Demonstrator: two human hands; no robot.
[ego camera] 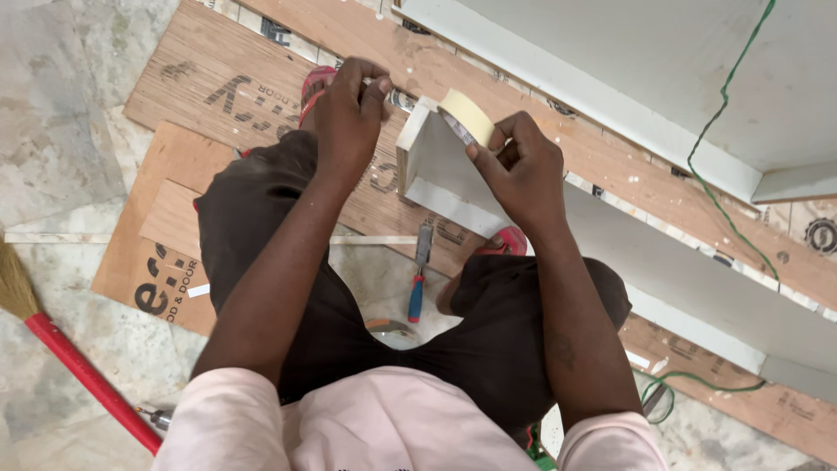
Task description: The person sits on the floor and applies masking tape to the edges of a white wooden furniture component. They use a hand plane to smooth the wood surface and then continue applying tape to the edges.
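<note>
Head view: both arms outstretched, left hand (349,109) pinched on tape end, right hand (523,170) clamped on tape roll (466,115).

Two hands, left (349,113) and right (523,170), one roll of tape (465,113), one white board (610,253), one chisel (419,275) below it, one broom (61,349)

between the two hands, left hand (349,109) and right hand (519,166), the white board corner (418,166) blocks the way. behind it the long white panel (610,70) closes the far side. on the floor (52,131) at the left edge is open room, only the broom (61,349) lies there. between the knees a chisel (420,279) lies in the gap.
</note>
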